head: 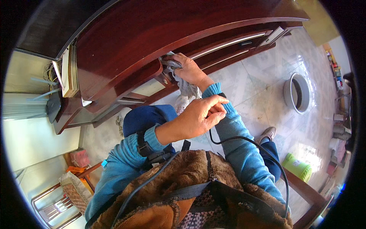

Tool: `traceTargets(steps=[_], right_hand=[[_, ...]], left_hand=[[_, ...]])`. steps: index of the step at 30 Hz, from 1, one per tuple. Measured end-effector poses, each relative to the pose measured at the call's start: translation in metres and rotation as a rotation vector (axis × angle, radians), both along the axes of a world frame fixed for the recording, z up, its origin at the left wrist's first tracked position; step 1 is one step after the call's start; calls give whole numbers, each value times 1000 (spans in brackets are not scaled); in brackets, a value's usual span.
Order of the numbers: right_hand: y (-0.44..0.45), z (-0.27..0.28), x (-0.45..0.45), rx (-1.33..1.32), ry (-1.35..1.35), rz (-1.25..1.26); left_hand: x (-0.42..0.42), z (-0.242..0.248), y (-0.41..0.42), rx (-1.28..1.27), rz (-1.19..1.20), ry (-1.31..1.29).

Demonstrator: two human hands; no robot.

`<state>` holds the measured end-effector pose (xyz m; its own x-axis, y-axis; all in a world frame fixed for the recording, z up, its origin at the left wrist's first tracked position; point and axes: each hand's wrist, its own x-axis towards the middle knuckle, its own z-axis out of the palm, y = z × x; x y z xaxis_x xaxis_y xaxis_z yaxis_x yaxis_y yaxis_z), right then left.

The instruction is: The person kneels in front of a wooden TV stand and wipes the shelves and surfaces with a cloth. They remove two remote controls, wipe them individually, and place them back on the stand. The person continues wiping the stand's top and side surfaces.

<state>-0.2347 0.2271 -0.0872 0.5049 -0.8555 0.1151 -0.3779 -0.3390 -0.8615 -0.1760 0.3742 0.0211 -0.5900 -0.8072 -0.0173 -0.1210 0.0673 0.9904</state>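
My right hand [187,68] grips a grey cloth [184,84] against the rounded edge of a dark red wooden TV cabinet [137,37]. Part of the cloth hangs down below the fingers, above a shoe [181,103]. Loosely bent and with nothing visible in it, my left hand [197,118] is held over the right forearm near the blue knit cuff [213,89]. Its thumb stands apart from the fingers. Whether its fingertips touch the sleeve I cannot tell. Under the cabinet top are shelves and a pale drawer front [148,87].
A metal basin [288,94] stands on the tiled floor [251,94] at the right. A black cable [246,138] loops over my right arm. At top left a large dark screen [57,25] rests by the cabinet. A light green plastic object [297,166] lies lower right, beside a wooden frame [303,184].
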Motion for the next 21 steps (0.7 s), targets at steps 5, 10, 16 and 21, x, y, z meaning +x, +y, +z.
traceTargets(steps=[5, 10, 16, 21], right_hand=[[0, 1, -28, 148, -397, 12], [-20, 5, -91, 191, -637, -308], [-113, 2, -143, -12, -249, -562], [-130, -12, -118, -85, 118, -397]], left_hand=[[4, 1, 0, 110, 94, -23], [1, 2, -2, 90, 37, -59], [-4, 3, -6, 36, 8, -107], [-4, 3, -9, 24, 2, -125]])
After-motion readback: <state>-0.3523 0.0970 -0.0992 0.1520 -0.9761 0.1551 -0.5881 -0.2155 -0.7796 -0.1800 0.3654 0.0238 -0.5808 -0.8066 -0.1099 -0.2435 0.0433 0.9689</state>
